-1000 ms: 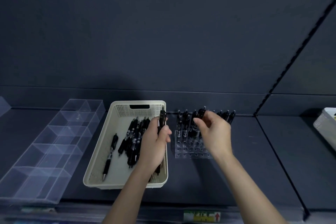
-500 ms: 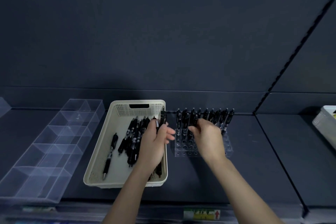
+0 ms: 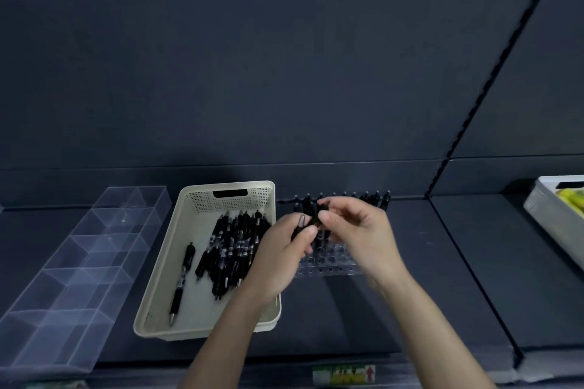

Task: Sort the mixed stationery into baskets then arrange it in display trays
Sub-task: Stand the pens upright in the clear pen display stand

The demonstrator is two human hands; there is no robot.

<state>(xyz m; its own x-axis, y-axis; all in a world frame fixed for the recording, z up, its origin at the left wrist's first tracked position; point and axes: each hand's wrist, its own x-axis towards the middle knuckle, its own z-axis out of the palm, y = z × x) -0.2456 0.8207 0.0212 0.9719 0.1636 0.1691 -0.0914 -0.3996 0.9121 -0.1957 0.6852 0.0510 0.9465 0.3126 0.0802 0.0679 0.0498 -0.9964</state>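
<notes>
Basket (image 3: pixel 158 294): loose black pens (image 3: pixel 235 246).
Rack (image 3: pixel 328 268): upright row (image 3: pixel 377 200) at back.
Left hand (image 3: pixel 278 262), right hand (image 3: pixel 366 234): both pinch one pen (image 3: pixel 312 221).

Bare left grip (image 3: pixel 278 259), bare right grip (image 3: pixel 363 237), bare forearms (image 3: pixel 221 341)

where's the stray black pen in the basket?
Head view: the stray black pen lies in the cream basket, left of the pen pile, tip toward the near rim.

The dark shelf (image 3: pixel 347 319) carries, left to right: a clear divided tray (image 3: pixel 79 265), a cream basket (image 3: pixel 160 265), a clear perforated pen stand (image 3: pixel 328 270), and a grey basket (image 3: pixel 550 215).
</notes>
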